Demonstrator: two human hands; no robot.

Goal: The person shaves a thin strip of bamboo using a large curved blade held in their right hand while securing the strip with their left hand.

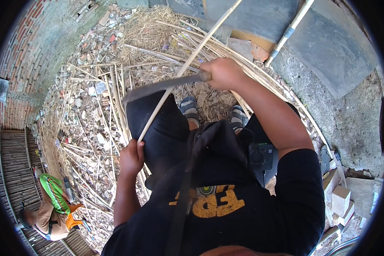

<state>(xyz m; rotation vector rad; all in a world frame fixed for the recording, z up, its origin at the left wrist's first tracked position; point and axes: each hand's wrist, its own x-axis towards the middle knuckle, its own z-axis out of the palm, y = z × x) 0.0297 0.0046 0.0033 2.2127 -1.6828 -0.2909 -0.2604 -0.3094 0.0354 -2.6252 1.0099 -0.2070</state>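
My left hand [131, 158] is closed round the lower end of a long pale bamboo strip [202, 43]. The strip slants up and to the right, past the top edge of the view. My right hand [223, 73] grips the handle of a machete [168, 85], its fingers wrapped round it. The machete's dark, broad blade reaches left across the strip, over my bent left knee [153, 117]. Blade and strip cross just above that knee; whether the edge bites into the strip I cannot tell.
Cut bamboo strips [115, 94] and straw-like shavings [151, 25] litter the stony ground. At lower left another person [51, 217] sits low. A white pole [286, 38] leans by grey sheets [333, 47] at upper right. Several blocks [340, 200] lie at right.
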